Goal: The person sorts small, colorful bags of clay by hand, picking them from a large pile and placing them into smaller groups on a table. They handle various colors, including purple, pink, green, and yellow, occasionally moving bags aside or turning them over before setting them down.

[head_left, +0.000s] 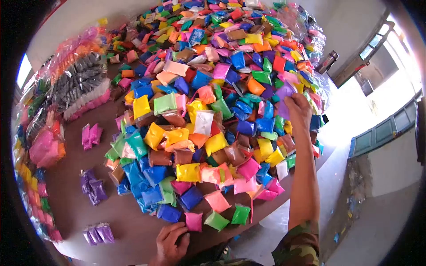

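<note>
A large heap of small colourful packets (204,123) covers the table. My right hand (299,108) reaches to the heap's right side, its fingers closed on a light purple packet (285,95). Near the table's front edge rests my left hand (172,243), fingers curled, beside a pink packet (193,221); whether it holds anything is hidden. On the left part of the brown table (133,230) lie small groups: pink packets (91,136), dark purple packets (93,187) and light purple packets (98,234).
Clear bags of sorted packets, some black (84,82), some pink and orange (46,146), line the table's left side. More bagged packets (315,40) stand at the back right. Beyond the right edge are the floor (328,195) and a blue-green window frame (384,131).
</note>
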The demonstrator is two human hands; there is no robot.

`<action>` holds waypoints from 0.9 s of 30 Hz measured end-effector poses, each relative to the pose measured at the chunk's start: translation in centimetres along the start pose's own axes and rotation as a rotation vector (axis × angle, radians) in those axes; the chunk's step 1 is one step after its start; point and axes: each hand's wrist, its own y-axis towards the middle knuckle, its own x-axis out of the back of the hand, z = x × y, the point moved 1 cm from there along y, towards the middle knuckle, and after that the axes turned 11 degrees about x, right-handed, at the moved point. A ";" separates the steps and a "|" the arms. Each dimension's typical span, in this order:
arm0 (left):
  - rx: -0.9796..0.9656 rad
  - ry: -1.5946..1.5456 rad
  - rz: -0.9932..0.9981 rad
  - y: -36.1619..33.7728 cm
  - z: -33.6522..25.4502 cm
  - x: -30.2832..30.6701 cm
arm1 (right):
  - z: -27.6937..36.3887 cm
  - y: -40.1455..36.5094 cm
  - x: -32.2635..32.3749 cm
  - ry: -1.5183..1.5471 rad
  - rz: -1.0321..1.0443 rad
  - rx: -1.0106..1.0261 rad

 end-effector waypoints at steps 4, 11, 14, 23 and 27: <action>-0.044 -0.056 -0.062 0.0 0.0 -0.2 | 9.2 -8.1 1.8 0.218 0.096 -0.085; 0.021 -0.283 -0.147 -2.0 -0.7 2.4 | 19.7 -29.8 -1.5 0.430 0.696 -0.197; 0.158 -0.497 -0.149 -3.9 -0.7 4.7 | 21.9 -38.2 -3.5 0.493 0.853 -0.188; 0.369 -0.563 -0.170 -7.7 5.1 7.2 | 24.0 -44.8 -8.3 0.409 0.945 -0.013; 0.355 -0.460 -0.245 -8.3 6.7 7.7 | 23.3 -44.4 -8.6 0.220 0.739 0.163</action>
